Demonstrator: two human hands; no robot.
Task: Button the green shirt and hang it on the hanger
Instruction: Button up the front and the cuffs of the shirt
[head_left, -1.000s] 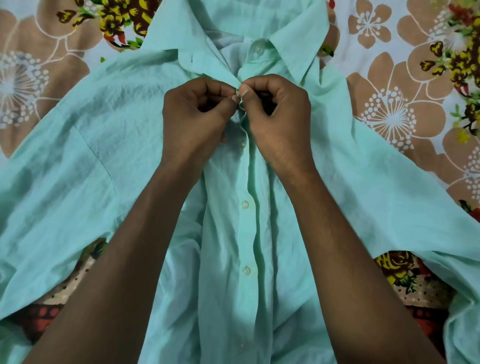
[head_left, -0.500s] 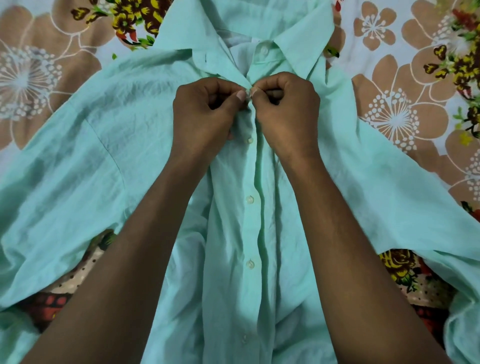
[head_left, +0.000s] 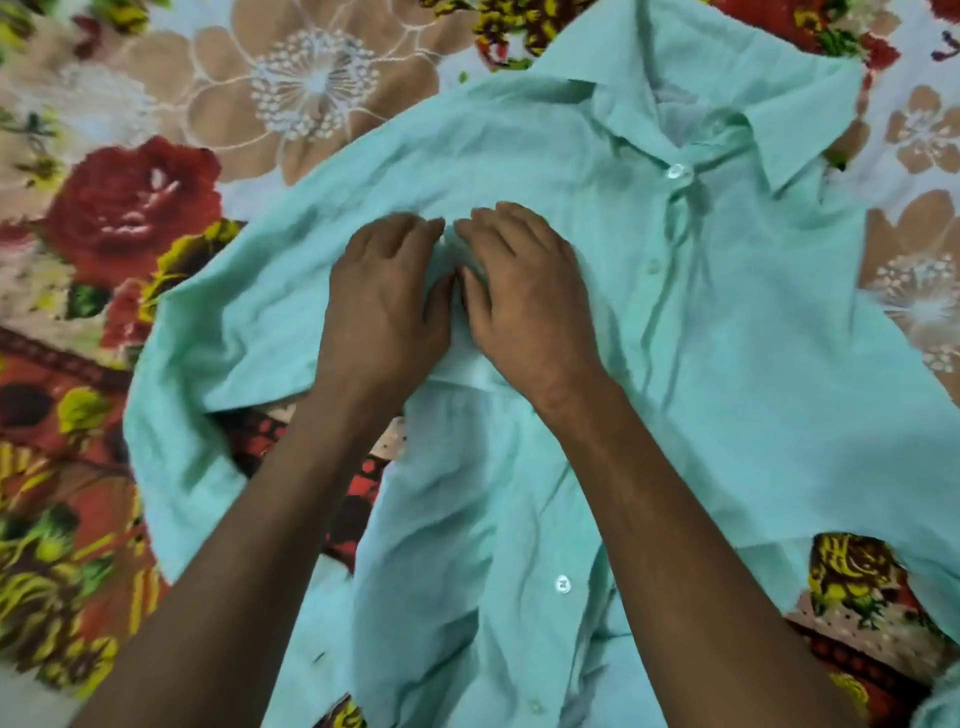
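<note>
green shirt (head_left: 727, 322): soft, light, limp; grip collar at 1 o'clock | left hand (head_left: 387, 306), right hand (head_left: 524, 306): flat, fingers relaxed, pressing cloth

A floral bedsheet (head_left: 218, 104) covers the whole surface. Its red rose (head_left: 130, 208) lies just below a tan flower (head_left: 311, 83).

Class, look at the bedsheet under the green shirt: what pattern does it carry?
The bedsheet is floral: tan, red and yellow flowers on pale ground, seen in the head view.
</note>
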